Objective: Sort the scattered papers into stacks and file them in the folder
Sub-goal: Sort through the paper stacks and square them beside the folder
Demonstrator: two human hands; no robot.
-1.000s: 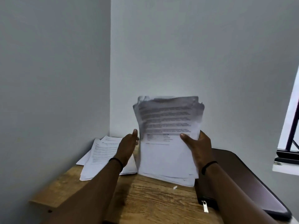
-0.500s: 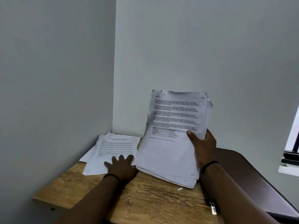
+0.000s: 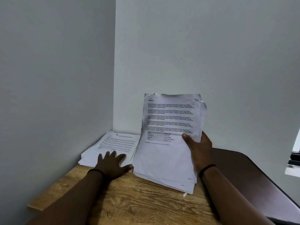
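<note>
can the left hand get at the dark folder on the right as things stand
Probably not directly. The left hand rests flat on the pile of papers in the corner, and the sheaf held up by the right hand stands between it and the folder.

Wooden table (image 3: 138,207) in a corner, grey walls (image 3: 56,70), window edge (image 3: 294,157) at right

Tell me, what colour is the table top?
Light brown wood grain on the table top, head view.
</note>
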